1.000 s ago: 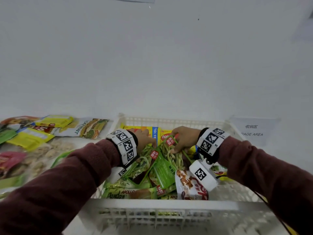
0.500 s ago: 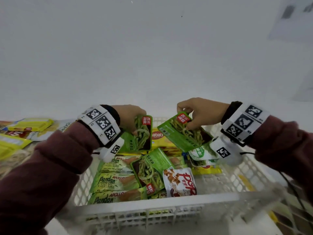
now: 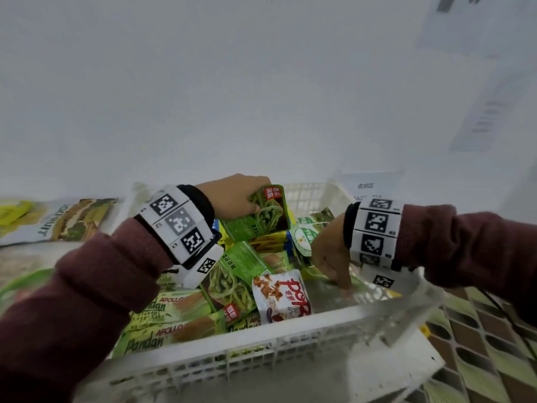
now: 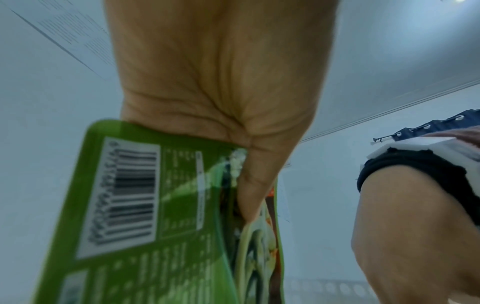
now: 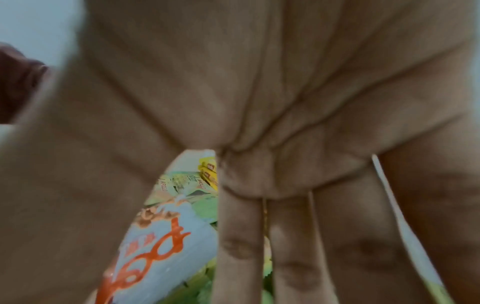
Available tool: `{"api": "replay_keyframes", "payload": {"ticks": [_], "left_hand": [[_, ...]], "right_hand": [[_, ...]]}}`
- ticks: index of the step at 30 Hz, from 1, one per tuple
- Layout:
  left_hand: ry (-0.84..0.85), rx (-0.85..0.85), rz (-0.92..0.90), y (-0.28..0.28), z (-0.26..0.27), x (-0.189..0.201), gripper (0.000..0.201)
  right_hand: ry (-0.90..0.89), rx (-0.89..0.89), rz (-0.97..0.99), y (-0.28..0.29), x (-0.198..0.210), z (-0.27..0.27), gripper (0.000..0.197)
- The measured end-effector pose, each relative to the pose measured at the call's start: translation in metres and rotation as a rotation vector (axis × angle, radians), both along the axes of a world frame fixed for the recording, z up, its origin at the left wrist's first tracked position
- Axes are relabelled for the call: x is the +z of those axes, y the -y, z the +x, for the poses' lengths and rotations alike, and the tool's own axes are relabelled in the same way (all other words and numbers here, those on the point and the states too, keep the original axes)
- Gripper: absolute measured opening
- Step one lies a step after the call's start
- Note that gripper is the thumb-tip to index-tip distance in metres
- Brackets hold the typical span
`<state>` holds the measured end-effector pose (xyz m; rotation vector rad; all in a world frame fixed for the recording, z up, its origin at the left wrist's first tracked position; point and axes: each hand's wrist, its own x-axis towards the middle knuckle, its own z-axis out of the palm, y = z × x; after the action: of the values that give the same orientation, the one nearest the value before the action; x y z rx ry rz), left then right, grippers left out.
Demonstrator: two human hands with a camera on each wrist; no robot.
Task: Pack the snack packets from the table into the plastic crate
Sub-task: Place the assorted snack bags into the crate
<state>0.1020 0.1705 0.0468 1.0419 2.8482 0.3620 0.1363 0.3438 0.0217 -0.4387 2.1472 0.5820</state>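
Note:
The white plastic crate (image 3: pixel 290 324) stands in front of me, holding several snack packets: green Pandan packets (image 3: pixel 162 315), green noodle-snack packets and a white-and-red packet (image 3: pixel 282 298). My left hand (image 3: pixel 241 196) hovers over the crate's far side and grips a green noodle-snack packet (image 3: pixel 267 210). The left wrist view shows the thumb (image 4: pixel 246 195) tucked between two green packet faces, one with a barcode (image 4: pixel 124 205). My right hand (image 3: pixel 331 257) reaches down into the crate's right part with straight fingers (image 5: pixel 239 246). What lies under them is blurred.
More packets lie on the table to the left, among them a white coconut packet (image 3: pixel 58 219) and a yellow one (image 3: pixel 14 210). A paper sign (image 3: pixel 366 187) hangs on the white wall behind the crate. Patterned floor (image 3: pixel 479 344) shows beyond the table's right edge.
My right hand dropped from above the crate into its right side, and the green packet it pinched is no longer between its fingers. My left hand keeps its green packet, now further right.

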Motion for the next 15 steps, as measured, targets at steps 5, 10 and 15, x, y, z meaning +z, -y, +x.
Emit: {"api": "replay_keyframes", "payload": {"ticks": [5, 10, 15], "left_hand": [[0.040, 0.033, 0.034, 0.004, 0.001, -0.004, 0.031], [0.033, 0.036, 0.028, 0.005, 0.000, -0.006, 0.033], [0.013, 0.040, 0.060, 0.008, 0.000, -0.006, 0.040]], "right_hand": [[0.050, -0.115, -0.057, -0.005, -0.002, -0.013, 0.034], [0.030, 0.162, 0.059, 0.003, -0.033, -0.011, 0.042], [0.034, 0.143, 0.084, 0.007, -0.055, -0.009, 0.043]]}}
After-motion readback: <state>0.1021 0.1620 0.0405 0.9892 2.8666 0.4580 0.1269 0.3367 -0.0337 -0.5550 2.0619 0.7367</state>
